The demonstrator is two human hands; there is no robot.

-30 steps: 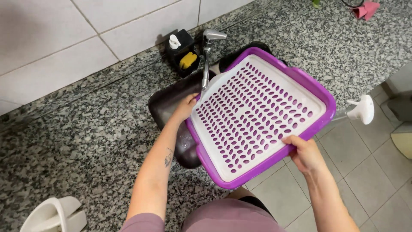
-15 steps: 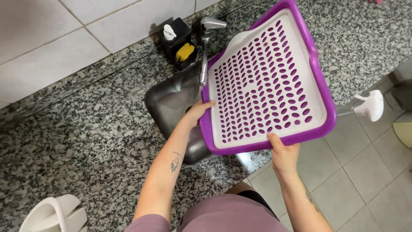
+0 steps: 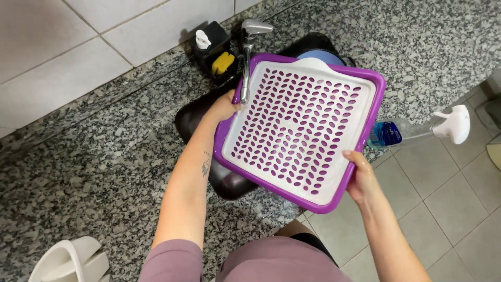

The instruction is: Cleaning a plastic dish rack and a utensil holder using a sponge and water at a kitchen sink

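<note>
I hold a square purple tray with a white perforated insert (image 3: 300, 130) over a dark sink (image 3: 190, 117). My left hand (image 3: 223, 107) grips its left edge, close to the chrome faucet (image 3: 248, 49). My right hand (image 3: 360, 175) grips the tray's lower right corner. The tray is tilted, its far edge under the faucet spout. No water shows running.
A black holder with a yellow sponge and a white pump (image 3: 213, 49) stands behind the sink on the speckled granite counter (image 3: 88, 172). A spray bottle with a white trigger (image 3: 422, 128) lies at the counter's right edge. A white object (image 3: 68, 261) sits bottom left. Tiled floor lies to the right.
The tray has swung round and dropped lower, now turned flatter over the sink. My right hand shifted along to the lower right corner; my left hand stayed on the left edge.
</note>
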